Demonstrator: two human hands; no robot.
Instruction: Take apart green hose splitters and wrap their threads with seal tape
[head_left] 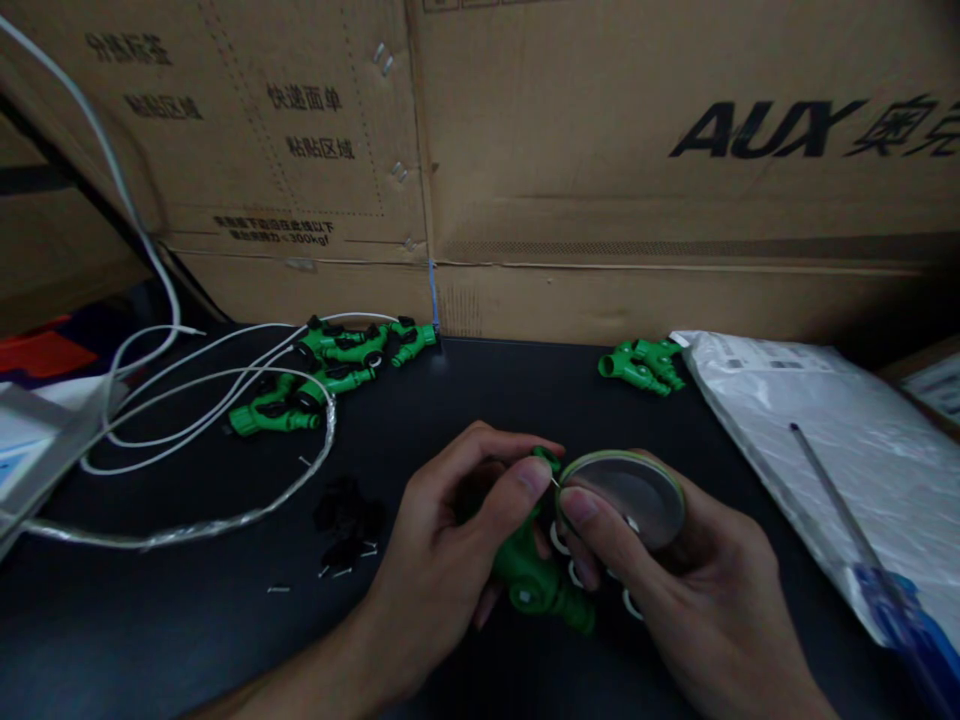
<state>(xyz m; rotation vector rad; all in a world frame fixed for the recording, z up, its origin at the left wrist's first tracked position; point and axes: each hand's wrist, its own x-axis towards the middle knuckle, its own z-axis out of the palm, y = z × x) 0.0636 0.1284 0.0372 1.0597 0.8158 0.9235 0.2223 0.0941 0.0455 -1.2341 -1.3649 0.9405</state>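
My left hand is closed round a green plastic hose fitting, whose lower end shows below the fingers. Between thumb and forefinger, its small green upper end sticks out. My right hand grips a shallow round metal lid with a pale rim, thumb on its near edge. A thin metal pin shows where the lid's rim meets the left thumb; I cannot tell what holds it. Several white rings appear under the right fingers, partly hidden. The fingers behind the fitting are hidden too.
Green hose fittings with black levers lie at back left among looped white cable. More green fittings sit back right. Black parts and small pins lie left. A screwdriver rests on a white package. Cardboard stands behind.
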